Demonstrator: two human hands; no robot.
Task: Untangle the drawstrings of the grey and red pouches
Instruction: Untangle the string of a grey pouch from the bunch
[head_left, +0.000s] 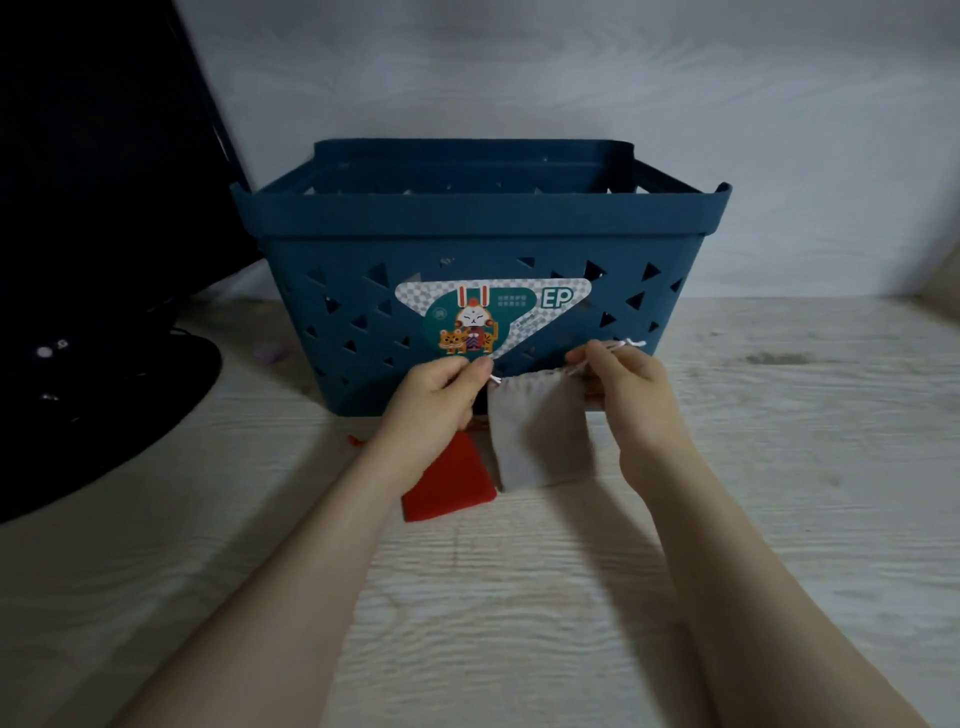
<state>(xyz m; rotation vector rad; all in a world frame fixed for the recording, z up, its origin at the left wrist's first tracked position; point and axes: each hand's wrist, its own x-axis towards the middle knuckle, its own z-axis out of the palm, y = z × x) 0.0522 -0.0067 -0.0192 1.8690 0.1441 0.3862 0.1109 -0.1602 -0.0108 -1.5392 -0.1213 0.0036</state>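
The grey pouch (540, 431) hangs between my two hands just above the table, in front of the basket. My left hand (439, 400) pinches the white drawstring at the pouch's left top corner. My right hand (623, 379) pinches the white drawstring (631, 344) at the right top corner, and the cord's loose ends stick out past my fingers. The red pouch (452, 486) lies flat on the table below my left wrist, partly hidden by it. A bit of red cord (356, 441) shows on the table left of my left wrist.
A dark blue plastic basket (478, 223) with triangular holes and a rabbit sticker stands right behind my hands. A black object (93, 312) with cables fills the left side. The pale wood-grain table (519, 597) stretches toward me, with a white wall behind.
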